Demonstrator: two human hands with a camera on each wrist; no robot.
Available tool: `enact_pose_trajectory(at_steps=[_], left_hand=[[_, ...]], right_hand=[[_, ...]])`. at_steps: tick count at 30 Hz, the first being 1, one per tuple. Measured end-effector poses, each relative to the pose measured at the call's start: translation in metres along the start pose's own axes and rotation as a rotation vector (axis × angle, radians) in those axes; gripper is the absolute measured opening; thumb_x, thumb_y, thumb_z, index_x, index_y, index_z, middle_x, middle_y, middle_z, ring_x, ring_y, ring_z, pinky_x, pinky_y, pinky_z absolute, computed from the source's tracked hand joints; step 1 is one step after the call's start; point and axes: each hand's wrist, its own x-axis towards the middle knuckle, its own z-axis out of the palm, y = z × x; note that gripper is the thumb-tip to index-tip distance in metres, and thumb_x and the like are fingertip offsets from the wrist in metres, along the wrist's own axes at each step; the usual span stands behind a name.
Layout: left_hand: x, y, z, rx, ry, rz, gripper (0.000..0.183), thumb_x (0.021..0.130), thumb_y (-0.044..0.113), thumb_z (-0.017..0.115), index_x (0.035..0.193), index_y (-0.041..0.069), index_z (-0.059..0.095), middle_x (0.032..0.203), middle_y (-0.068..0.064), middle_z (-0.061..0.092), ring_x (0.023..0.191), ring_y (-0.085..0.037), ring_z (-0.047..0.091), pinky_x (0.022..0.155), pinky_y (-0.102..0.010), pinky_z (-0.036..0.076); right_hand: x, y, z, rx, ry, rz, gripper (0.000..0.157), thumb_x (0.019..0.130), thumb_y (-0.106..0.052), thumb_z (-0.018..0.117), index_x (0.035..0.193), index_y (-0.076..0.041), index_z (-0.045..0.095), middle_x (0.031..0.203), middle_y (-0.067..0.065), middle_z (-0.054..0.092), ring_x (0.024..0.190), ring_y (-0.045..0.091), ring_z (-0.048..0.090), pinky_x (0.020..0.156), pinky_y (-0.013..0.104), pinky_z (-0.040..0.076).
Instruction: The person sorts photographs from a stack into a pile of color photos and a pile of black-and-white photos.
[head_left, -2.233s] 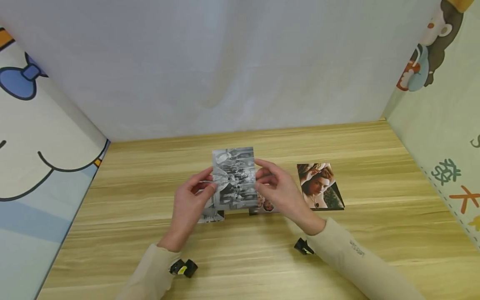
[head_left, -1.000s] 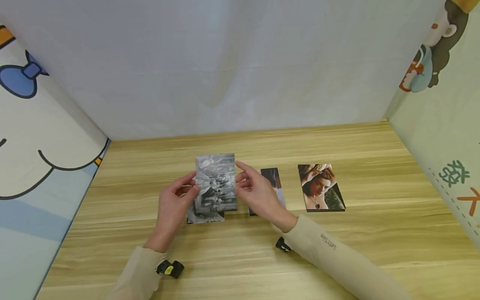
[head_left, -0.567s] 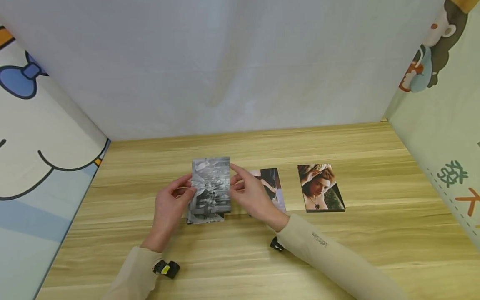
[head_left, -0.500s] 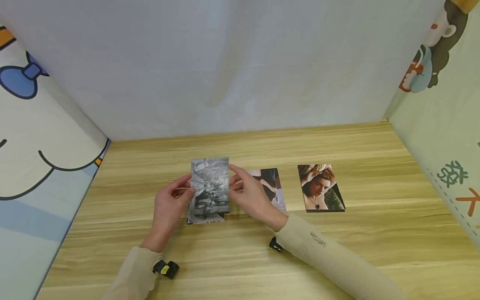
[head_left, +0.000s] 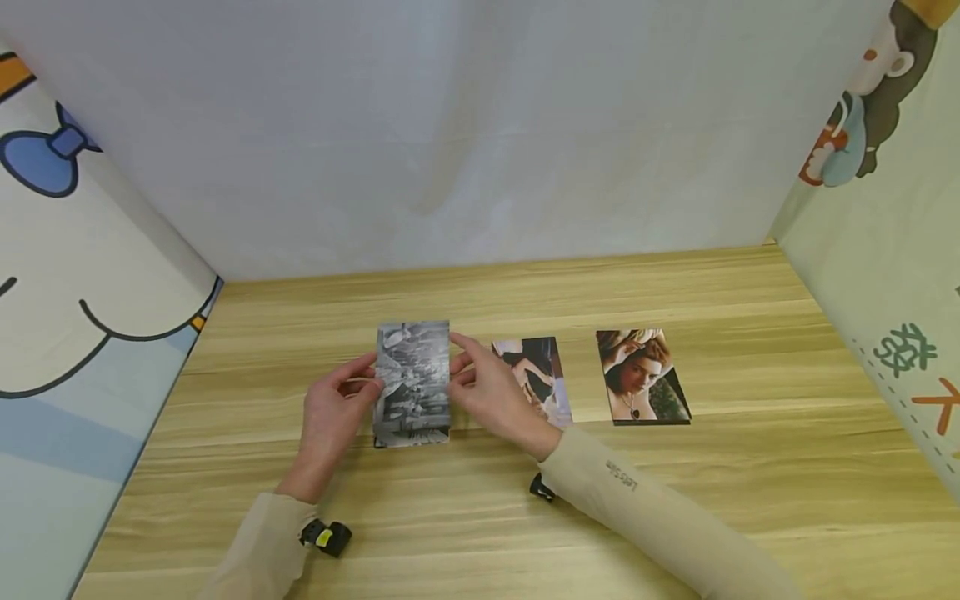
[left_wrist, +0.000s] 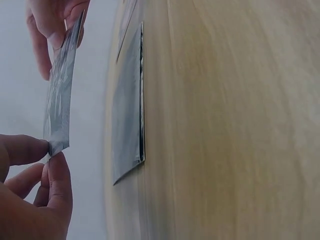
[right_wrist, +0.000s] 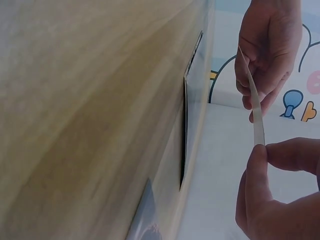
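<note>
Both hands pinch one black-and-white photo card [head_left: 412, 375] by its opposite side edges. My left hand [head_left: 337, 408] has its left edge between thumb and fingers; my right hand [head_left: 491, 392] has the right edge. In the left wrist view the held photo card [left_wrist: 61, 95] is raised above the table, apart from a stack of cards [left_wrist: 129, 110] lying beneath. From the head view, only the front strip of that black-and-white stack [head_left: 412, 439] shows below the held card. The right wrist view shows the held card [right_wrist: 256, 110] edge-on, slightly bowed.
A colour photo stack [head_left: 542, 379] lies just right of my right hand, partly covered by it. Farther right lies another stack with a colour portrait [head_left: 641, 375] on top. The wood-grain table [head_left: 480, 517] meets a pale back wall [head_left: 480, 142] and printed side walls.
Both hands have carried the black-and-white photo card left and lowered it toward the front, over the left stack. The middle colour stack has come out from behind the card and right hand.
</note>
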Motion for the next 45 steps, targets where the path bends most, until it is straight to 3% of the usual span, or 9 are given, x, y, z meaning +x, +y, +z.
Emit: enact_pose_trajectory(at_steps=[6,11,21,31,45], left_hand=[[0.002,-0.003,-0.001,0.051,-0.014,-0.012,0.04,0.095,0.003,0.069,0.135,-0.001,0.067,0.115,-0.021,0.069,0.101,-0.025,0.069,0.074,-0.009,0.051],[0.003,-0.007,-0.001,0.084,-0.028,-0.021,0.041,0.095,0.004,0.068,0.136,-0.001,0.066,0.116,-0.02,0.069,0.105,-0.032,0.069,0.074,-0.01,0.05],[0.007,-0.009,-0.002,0.125,-0.052,-0.022,0.041,0.094,0.005,0.068,0.135,-0.003,0.066,0.117,-0.022,0.07,0.105,-0.036,0.07,0.072,-0.01,0.05],[0.011,-0.013,-0.002,0.184,-0.082,-0.008,0.041,0.093,0.004,0.068,0.133,-0.005,0.066,0.116,-0.023,0.07,0.105,-0.037,0.07,0.072,-0.012,0.05],[0.013,-0.018,0.001,0.258,-0.114,0.007,0.041,0.092,0.005,0.069,0.132,-0.007,0.066,0.112,-0.021,0.071,0.104,-0.036,0.071,0.082,-0.03,0.058]], right_hand=[[0.004,0.003,0.003,-0.027,-0.001,0.021,0.068,0.096,-0.001,0.063,0.159,-0.007,0.038,0.115,0.006,0.06,0.103,0.02,0.067,0.078,0.032,0.058],[0.006,0.005,0.005,-0.036,-0.008,0.031,0.069,0.094,0.001,0.063,0.158,-0.006,0.039,0.112,0.007,0.06,0.099,0.018,0.066,0.073,0.029,0.056],[0.012,0.008,0.006,-0.076,-0.032,0.05,0.069,0.093,0.004,0.062,0.158,-0.002,0.038,0.109,0.009,0.06,0.092,0.017,0.064,0.067,0.028,0.05],[0.02,0.01,0.007,-0.189,-0.057,0.074,0.073,0.09,0.002,0.069,0.157,0.001,0.038,0.1,0.005,0.062,0.082,0.013,0.063,0.066,0.026,0.049],[0.023,0.011,0.007,-0.229,-0.082,0.106,0.073,0.089,0.003,0.07,0.155,0.002,0.039,0.097,0.004,0.064,0.073,0.013,0.054,0.064,0.026,0.043]])
